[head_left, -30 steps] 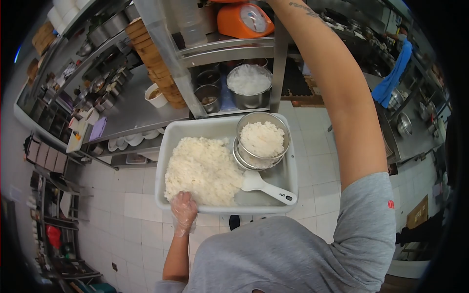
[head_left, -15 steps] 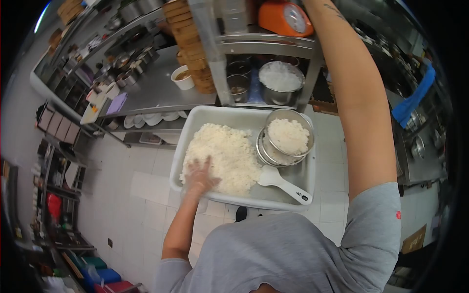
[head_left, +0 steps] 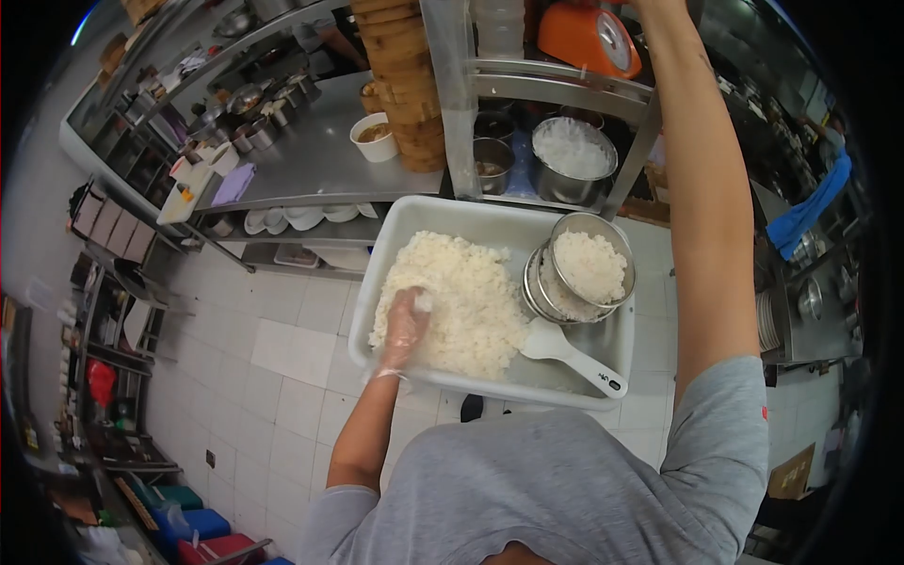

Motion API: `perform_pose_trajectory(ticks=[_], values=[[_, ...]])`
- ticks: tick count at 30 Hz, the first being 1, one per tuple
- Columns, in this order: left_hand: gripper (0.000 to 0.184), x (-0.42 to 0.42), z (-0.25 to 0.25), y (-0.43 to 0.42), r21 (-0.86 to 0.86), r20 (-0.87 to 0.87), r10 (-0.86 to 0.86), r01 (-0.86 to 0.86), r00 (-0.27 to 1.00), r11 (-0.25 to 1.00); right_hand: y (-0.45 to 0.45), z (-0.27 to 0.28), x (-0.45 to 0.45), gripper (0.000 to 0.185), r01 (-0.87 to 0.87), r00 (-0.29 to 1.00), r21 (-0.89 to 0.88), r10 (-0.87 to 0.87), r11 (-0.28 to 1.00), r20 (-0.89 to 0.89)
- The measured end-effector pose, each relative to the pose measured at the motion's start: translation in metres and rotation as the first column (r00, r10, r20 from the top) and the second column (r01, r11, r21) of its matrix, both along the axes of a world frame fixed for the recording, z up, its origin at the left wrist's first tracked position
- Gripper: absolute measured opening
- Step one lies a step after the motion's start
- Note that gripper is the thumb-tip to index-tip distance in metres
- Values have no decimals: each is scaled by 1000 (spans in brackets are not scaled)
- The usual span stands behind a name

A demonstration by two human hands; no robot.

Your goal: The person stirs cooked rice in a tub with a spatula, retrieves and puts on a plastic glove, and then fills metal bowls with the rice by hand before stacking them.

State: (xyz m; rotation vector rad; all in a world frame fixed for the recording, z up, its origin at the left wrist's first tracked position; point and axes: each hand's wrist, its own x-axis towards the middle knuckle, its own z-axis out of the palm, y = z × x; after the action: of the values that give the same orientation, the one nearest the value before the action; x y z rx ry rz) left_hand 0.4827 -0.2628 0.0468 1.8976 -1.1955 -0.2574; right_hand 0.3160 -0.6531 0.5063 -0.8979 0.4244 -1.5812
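Observation:
My left hand (head_left: 405, 325), in a clear plastic glove, is closed on a clump of rice at the left of the heap. The loose white rice (head_left: 466, 315) fills the left and middle of a big white tub (head_left: 563, 379). On the tub's right side, a round metal container (head_left: 591, 266) with rice in it sits tilted on other metal rims. Below it lies a white rice paddle (head_left: 576, 360), its blade against the rice. My right arm reaches up to an orange dial scale (head_left: 584, 40). My right hand (head_left: 650, 3) is mostly cut off by the top edge; its fingers cannot be made out.
Behind the tub stands a metal shelf (head_left: 565, 75) with a pot of white contents (head_left: 573, 155) on its lower level. Bamboo steamers (head_left: 407, 94) are stacked on the steel counter (head_left: 311, 155), beside a white tub of brown food (head_left: 374, 137). A blue cloth (head_left: 810, 207) hangs at right.
My left hand has gone from spread fingers on the rice to a closed grip on a clump. The view has shifted, so the tub appears farther right. My right arm stays raised by the scale.

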Motion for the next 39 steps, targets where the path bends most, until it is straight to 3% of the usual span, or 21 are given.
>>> perform_pose_trajectory(ticks=[2,3,4,6,7,10,12,14,16,19,22,24,25,26,28,31,32,34,36,38,39], values=[[42,11,-1,-1,-50,-59,6,-9,998,999,23,-10,-13,6,22,1000,-22,-22,1000,-19],[39,16,-3,0,18,-153,10,-7,988,1000,29,-15,-18,5,39,999,-21,-40,999,-35],[39,16,15,1,46,-392,-8,28,920,999,35,-20,-26,5,57,997,-21,-58,998,-52],[40,13,65,0,73,-782,-17,118,623,990,56,-42,-40,7,-17,994,-41,13,999,-108],[36,7,92,-2,32,-852,-18,86,523,996,68,-56,-48,5,-73,986,-57,63,996,-157],[40,11,145,-9,-239,-864,-256,95,433,966,100,-108,-70,4,-246,926,-79,210,966,-312],[44,15,191,-14,-377,-764,-426,199,485,904,126,-140,-75,6,-269,906,-3,251,963,-341],[47,6,251,-20,-392,-666,-471,266,579,881,145,-169,-75,9,-316,863,132,342,940,-372],[51,4,282,-34,-489,-347,-653,465,673,739,157,-194,-73,10,-364,821,235,430,901,-376],[43,-29,319,-55,-188,-17,-406,396,914,899,174,-220,-66,10,-404,781,350,518,845,-350],[43,-62,310,-78,-238,-537,-311,213,784,948,186,-230,-60,9,-456,755,398,583,796,-300],[38,-42,280,-108,-70,-26,-453,450,891,890,188,-233,-58,10,-491,747,398,610,775,-264],[37,-40,275,-116,56,231,-519,522,823,851,189,-233,-58,12,-508,744,399,622,763,-243],[37,-41,270,-117,-121,-10,-567,561,824,819,189,-233,-58,13,-524,740,401,635,751,-222],[37,-53,271,-112,-463,-443,-658,473,610,750,188,-233,-61,13,-516,735,416,637,748,-233],[36,-37,301,-106,-330,-231,-467,383,854,863,183,-237,-64,13,-510,728,413,634,754,-259],[34,-26,303,-109,-291,64,-410,410,910,864,182,-237,-64,14,-503,727,411,630,760,-274],[28,-32,290,-123,-197,247,-539,587,805,785,182,-235,-63,14,-497,721,397,622,771,-305],[25,-53,285,-125,231,665,-572,596,480,769,185,-231,-61,13,-499,712,370,614,784,-341],[25,-34,255,-145,92,658,-528,639,537,764,185,-236,-60,13,-501,712,383,621,776,-328],[25,-26,257,-145,-21,403,-535,592,743,806,185,-238,-60,13,-501,713,390,624,773,-321]])
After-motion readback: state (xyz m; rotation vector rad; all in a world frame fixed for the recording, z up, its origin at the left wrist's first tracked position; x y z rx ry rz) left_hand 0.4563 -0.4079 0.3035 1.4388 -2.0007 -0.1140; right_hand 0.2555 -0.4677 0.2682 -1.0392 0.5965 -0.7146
